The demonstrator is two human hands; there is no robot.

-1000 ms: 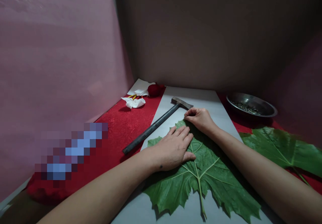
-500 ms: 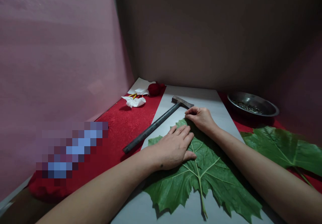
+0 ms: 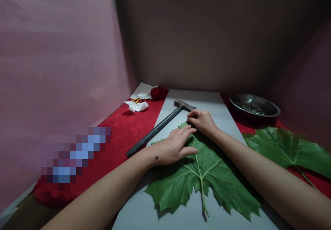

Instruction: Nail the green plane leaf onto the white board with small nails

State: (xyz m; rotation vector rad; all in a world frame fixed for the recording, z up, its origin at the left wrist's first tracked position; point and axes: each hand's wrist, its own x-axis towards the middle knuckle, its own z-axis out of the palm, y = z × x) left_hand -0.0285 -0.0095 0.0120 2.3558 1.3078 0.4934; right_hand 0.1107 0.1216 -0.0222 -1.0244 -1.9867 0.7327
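My left hand lies open, flat on the leaf. My right hand pinches its far tip, beside the hammer. I'd press evenly to avoid creasing.

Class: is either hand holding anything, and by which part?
The left hand lies flat on the leaf. The right hand pinches the leaf's far tip; anything smaller in its grip cannot be told.

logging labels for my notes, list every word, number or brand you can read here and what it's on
No readable text anywhere.
The leaf, hammer, metal bowl and white paper scraps show no print.
The pixelated patch on the left is blurred out and cannot be read.
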